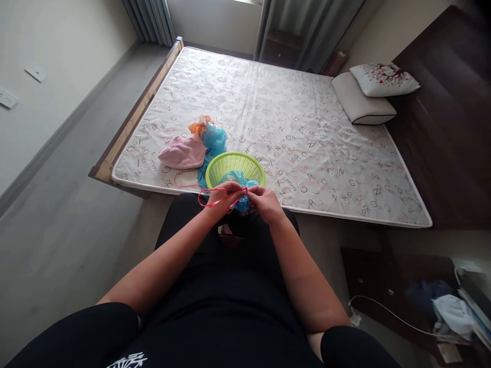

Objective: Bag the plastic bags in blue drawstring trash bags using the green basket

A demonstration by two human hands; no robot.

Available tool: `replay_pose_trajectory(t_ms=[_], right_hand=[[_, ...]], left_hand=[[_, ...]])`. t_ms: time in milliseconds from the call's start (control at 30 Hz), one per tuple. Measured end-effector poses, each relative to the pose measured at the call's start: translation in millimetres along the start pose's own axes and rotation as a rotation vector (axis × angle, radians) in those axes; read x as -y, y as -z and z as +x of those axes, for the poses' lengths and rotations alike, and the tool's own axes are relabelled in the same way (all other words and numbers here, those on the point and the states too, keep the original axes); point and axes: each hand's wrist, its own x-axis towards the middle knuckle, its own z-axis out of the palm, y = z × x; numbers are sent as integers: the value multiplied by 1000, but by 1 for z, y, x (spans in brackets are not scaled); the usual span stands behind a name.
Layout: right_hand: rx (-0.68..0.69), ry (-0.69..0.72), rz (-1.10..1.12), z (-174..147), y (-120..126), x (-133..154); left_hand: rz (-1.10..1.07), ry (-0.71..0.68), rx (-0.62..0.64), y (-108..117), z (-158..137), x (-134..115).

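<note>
My left hand (224, 198) and my right hand (264, 203) meet just in front of a green plastic basket (236, 159). Both are closed in a pinch on a thin red cord (205, 199), whose loop hangs out to the left past my left hand. Beneath the fingers a gathered blue plastic bag (242, 204) bunches up, partly hidden by them. More of the thin blue plastic (240, 177) lies against the basket's near side. Whether the cord is knotted around the bag I cannot tell.
The basket stands on the near edge of a letter-printed mattress (291, 133). Left of it lie a pink cloth (183, 153), a blue plastic bag (215, 139) and an orange bag (198, 128). A dark nightstand (383, 276) with clutter stands at the right.
</note>
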Motion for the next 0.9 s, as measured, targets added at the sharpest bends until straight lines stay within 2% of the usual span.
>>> replay_pose_trajectory(t_ms=[133,233,367,567,733,900], right_hand=[[-74,87,-84,5,14,2],[-78,147,-92,5,23,6],[-132,186,-27,4,27,9],[-247,113,159,3,26,13],[-286,100,247,1,26,17],[-261,149,130,1,31,18]], left_hand=[[61,-45,-53,7,4,-2],[134,-72,-101,14,8,-1],[142,-80,-83,17,11,5],[0,-71,-19,19,10,10],[88,-94,10,23,9,4],[232,-204,35,29,8,-2]])
